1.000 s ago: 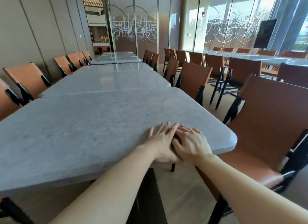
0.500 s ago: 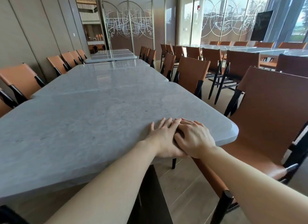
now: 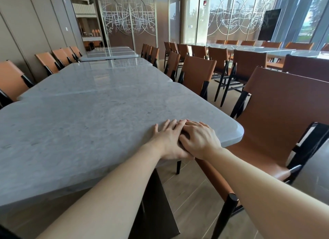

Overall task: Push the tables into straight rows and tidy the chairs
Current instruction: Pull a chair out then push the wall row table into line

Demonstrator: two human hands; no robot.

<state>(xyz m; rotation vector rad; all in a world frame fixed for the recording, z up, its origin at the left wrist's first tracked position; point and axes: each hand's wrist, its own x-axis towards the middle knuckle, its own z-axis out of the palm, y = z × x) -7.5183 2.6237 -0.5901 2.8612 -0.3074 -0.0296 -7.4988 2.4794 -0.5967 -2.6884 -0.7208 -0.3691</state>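
The nearest grey marble table [image 3: 89, 125] fills the near left and middle of the view, its far edge meeting a second table [image 3: 99, 78] of the same stone; a third table [image 3: 110, 52] lies farther back in the same line. Near its right corner, the left hand [image 3: 169, 141] lies flat on the top, fingers straight and spread. The right hand [image 3: 200, 141] rests beside it, partly overlapping it, fingers loosely bent on the stone, gripping nothing. A brown leather chair [image 3: 284, 114] stands just right of that corner. More chairs line both sides, and another row of tables [image 3: 267, 49] runs along the far right windows.
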